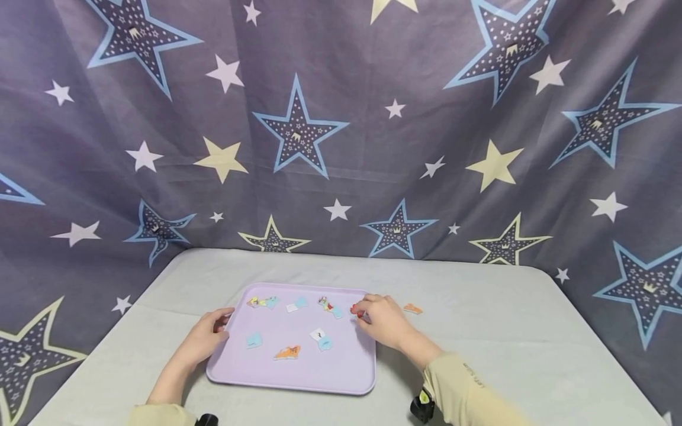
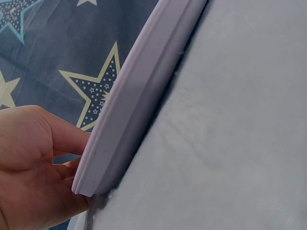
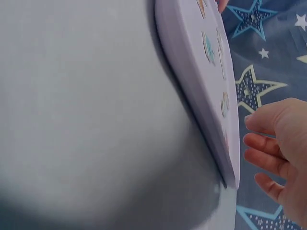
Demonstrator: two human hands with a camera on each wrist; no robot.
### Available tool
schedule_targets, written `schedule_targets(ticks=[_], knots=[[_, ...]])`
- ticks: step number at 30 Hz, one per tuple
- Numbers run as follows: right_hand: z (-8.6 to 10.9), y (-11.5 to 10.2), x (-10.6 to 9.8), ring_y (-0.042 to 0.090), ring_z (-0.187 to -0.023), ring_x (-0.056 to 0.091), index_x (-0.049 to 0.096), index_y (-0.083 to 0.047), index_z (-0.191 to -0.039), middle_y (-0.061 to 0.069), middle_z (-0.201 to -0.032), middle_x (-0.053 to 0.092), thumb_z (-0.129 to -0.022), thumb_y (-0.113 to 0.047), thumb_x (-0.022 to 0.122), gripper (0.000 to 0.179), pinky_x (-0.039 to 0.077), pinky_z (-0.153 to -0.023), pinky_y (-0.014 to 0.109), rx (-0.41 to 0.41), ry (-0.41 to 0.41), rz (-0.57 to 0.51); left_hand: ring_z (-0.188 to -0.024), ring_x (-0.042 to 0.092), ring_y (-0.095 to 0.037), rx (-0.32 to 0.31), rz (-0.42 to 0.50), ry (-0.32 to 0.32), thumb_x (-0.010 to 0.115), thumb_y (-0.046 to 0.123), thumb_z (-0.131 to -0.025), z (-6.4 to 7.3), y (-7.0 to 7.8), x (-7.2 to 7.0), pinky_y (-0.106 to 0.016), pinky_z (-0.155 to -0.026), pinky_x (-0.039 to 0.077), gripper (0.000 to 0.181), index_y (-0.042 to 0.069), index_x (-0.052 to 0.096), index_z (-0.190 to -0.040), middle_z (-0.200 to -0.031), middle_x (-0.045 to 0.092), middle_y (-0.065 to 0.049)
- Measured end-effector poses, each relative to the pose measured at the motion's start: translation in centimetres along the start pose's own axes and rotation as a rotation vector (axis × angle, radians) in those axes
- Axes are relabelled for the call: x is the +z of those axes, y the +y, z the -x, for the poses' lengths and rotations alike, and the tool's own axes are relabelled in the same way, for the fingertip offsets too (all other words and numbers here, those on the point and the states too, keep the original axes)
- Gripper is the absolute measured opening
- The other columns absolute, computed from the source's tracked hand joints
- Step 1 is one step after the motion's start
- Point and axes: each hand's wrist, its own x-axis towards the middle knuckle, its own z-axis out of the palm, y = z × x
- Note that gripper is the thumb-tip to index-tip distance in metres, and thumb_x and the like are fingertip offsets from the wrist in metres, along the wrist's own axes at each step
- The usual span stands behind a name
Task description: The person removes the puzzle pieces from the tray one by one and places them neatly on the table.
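Note:
A shallow lilac tray (image 1: 240,371) lies on the table with several small flat picture pieces spread over it. My left hand (image 1: 202,337) grips the tray's left rim, its thumb and fingers about the edge in the left wrist view. At the right side of the tray, my right hand (image 1: 387,320) hovers over a red piece (image 1: 354,309), which it partly hides. In the right wrist view, its fingers (image 3: 261,143) are spread and loosely bent with nothing between them. An orange piece (image 1: 288,353) lies toward the tray's front.
Another orange piece (image 1: 412,308) sits on the grey tablecloth (image 1: 506,343), right of the tray. Light-blue pieces (image 1: 254,340) and two colourful pieces, one with a red part (image 1: 330,307), lie elsewhere on the tray. A star-patterned curtain (image 1: 362,177) hangs behind the table.

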Motion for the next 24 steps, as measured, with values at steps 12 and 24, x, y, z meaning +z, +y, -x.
schedule_targets(ticks=[12,24], knots=[[-0.4,-3.1,0.8,0.008,-0.078,0.054,0.068,-0.017,-0.096,-0.007,-0.083,0.06,-0.075,-0.037,0.068,0.029,0.042,-0.077,0.033,-0.004,-0.086,0.002,-0.09,0.046,-0.022,-0.005,-0.008,0.002,0.05,-0.003,-0.078,-0.1,0.0,0.0,-0.032,-0.077,0.039,0.052,-0.009,0.042,-0.128,-0.108,0.048,-0.02],[-0.7,-4.6,1.9,0.009,-0.079,0.054,0.066,-0.015,-0.101,-0.005,-0.086,0.059,-0.071,-0.046,0.069,0.044,0.043,-0.076,0.031,0.018,-0.142,0.022,-0.091,0.046,-0.023,0.004,-0.026,0.003,0.05,-0.002,-0.078,0.0,0.1,0.0,-0.033,-0.078,0.038,0.051,-0.009,0.042,-0.128,-0.108,0.048,-0.02]])
